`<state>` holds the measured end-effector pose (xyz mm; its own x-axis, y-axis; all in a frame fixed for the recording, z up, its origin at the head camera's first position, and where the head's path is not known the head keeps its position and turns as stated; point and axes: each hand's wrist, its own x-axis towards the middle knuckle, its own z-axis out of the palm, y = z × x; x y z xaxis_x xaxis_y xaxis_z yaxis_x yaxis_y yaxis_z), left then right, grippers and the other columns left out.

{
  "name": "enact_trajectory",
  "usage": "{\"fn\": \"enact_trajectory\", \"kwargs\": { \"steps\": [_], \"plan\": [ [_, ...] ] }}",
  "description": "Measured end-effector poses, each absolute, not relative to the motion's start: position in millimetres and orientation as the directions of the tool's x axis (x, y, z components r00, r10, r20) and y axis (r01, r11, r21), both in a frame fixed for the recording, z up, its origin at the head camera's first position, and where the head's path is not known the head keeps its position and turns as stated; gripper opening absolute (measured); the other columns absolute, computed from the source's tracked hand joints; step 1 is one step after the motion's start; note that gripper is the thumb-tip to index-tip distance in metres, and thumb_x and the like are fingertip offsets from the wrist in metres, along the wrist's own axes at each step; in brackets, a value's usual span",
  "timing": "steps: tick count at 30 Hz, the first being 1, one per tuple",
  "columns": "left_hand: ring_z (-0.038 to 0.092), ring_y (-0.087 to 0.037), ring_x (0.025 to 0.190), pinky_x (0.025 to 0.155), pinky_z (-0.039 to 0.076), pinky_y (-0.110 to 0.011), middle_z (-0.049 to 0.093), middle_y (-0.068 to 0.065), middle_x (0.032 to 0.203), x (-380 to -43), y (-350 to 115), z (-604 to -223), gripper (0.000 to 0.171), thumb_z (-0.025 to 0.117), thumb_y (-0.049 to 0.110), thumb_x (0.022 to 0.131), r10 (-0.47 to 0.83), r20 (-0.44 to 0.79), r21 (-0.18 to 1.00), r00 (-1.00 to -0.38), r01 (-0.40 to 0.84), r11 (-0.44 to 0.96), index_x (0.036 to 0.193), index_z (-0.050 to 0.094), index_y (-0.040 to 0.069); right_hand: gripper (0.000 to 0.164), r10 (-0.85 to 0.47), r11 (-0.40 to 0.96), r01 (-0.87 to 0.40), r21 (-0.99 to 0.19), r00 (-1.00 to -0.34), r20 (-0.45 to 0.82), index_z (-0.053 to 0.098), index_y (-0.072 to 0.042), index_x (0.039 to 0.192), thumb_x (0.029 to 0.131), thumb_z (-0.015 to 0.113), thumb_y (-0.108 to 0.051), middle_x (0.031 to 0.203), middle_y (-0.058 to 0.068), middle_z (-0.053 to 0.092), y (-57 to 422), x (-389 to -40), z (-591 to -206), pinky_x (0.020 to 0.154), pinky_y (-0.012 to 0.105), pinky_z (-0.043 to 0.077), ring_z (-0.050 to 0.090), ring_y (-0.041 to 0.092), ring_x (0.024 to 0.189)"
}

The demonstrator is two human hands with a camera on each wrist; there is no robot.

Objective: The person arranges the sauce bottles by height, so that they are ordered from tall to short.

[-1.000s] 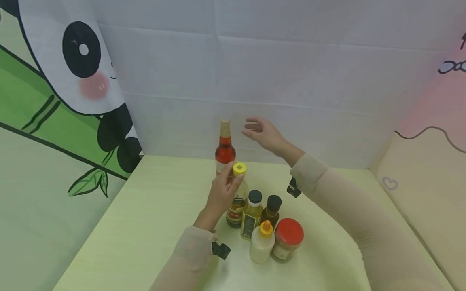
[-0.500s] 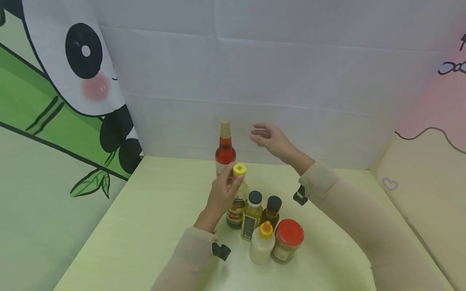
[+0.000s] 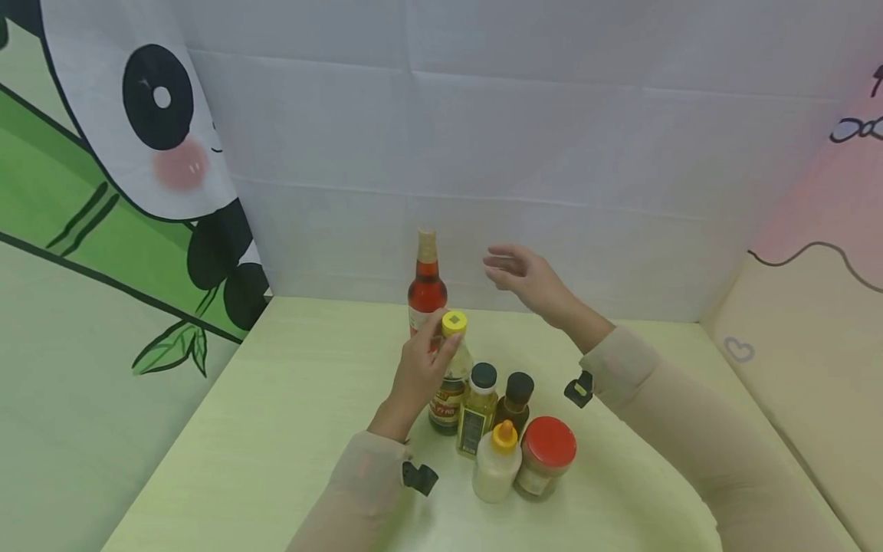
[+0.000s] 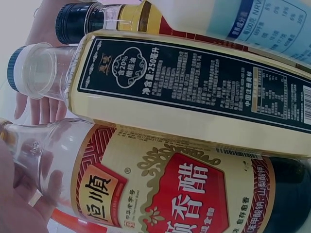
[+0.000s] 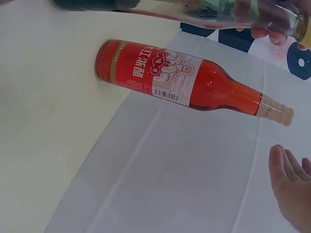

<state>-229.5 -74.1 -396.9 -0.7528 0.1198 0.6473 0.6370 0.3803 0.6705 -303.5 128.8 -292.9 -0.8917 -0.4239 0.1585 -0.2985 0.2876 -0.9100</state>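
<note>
With thumb and fingers, my left hand [image 3: 414, 376] grips the neck of a vinegar bottle [image 3: 447, 406] just under its yellow cap. In the left wrist view this vinegar bottle [image 4: 194, 194] shows a red and cream label and dark liquid low inside. A taller bottle of red vinegar [image 3: 427, 294] stands behind it, upright near the back wall. My right hand [image 3: 534, 285] is raised to the right of the red bottle, fingers relaxed and holding nothing. In the right wrist view a gap lies between my right hand [image 5: 294, 187] and the red bottle's neck.
Right of the gripped bottle cluster a dark-capped oil bottle [image 3: 476, 418], a small brown bottle [image 3: 517, 395], a white squeeze bottle [image 3: 496, 471] with an orange tip, and a red-lidded jar [image 3: 548, 443]. A white cloth wall [image 3: 331, 245] borders the table [image 3: 297, 399] at the back.
My right hand has drawn away from the red vinegar bottle, moving right and a little down. The left hand keeps its grip on the vinegar bottle's neck, and the bottles stay put.
</note>
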Motion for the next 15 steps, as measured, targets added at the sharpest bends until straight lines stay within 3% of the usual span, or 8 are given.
{"fn": "enact_trajectory", "kwargs": {
  "steps": [9,15],
  "plan": [
    [0.067,-0.032,0.094,0.08,0.056,-0.046,0.064,-0.016,0.114,-232,-74,-400,0.054,0.045,0.046,0.102,0.119,0.656,0.662,-0.746,0.643,0.385,0.132,0.051,0.002,0.053,-0.43,0.277,-0.298,-0.913,-0.888,0.16,0.041,-0.007,0.145,0.099,0.059,-0.027,0.142,0.013,0.049,139,-291,-302,0.102,0.043,0.042,0.052,0.029,0.123],
    [0.067,-0.033,0.094,0.079,0.056,-0.046,0.064,-0.016,0.113,-231,-73,-400,0.052,0.046,0.044,0.102,0.116,0.662,0.659,-0.74,0.649,0.381,0.131,0.051,0.001,0.052,-0.427,0.276,-0.32,-0.906,-0.885,0.183,0.042,-0.004,0.144,0.099,0.06,-0.024,0.142,0.015,0.049,146,-280,-306,0.101,0.042,0.043,0.05,0.028,0.125]
  ]
}}
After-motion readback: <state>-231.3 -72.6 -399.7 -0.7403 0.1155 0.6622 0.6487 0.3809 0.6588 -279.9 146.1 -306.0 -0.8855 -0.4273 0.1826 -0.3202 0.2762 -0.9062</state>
